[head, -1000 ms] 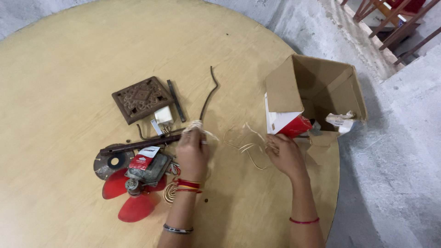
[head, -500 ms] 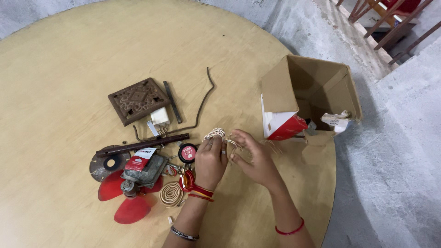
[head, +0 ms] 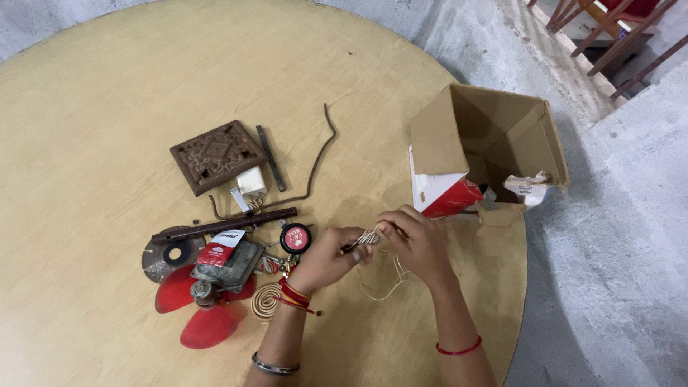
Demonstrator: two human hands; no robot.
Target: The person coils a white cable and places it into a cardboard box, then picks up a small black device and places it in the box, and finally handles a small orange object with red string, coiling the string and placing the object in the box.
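wire bundle [head: 369, 236], thin and pale, sits pinched between left hand [head: 326, 259] and right hand [head: 419, 242] above the bench [head: 107, 86], both grips closed on it. loose strands [head: 383, 287] dangling below could snag or tangle. nearby: red fan [head: 197, 304], copper coil [head: 266, 301], open cardboard box [head: 494, 143].

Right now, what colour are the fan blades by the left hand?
Red; the fan blades show clearly in the head view.
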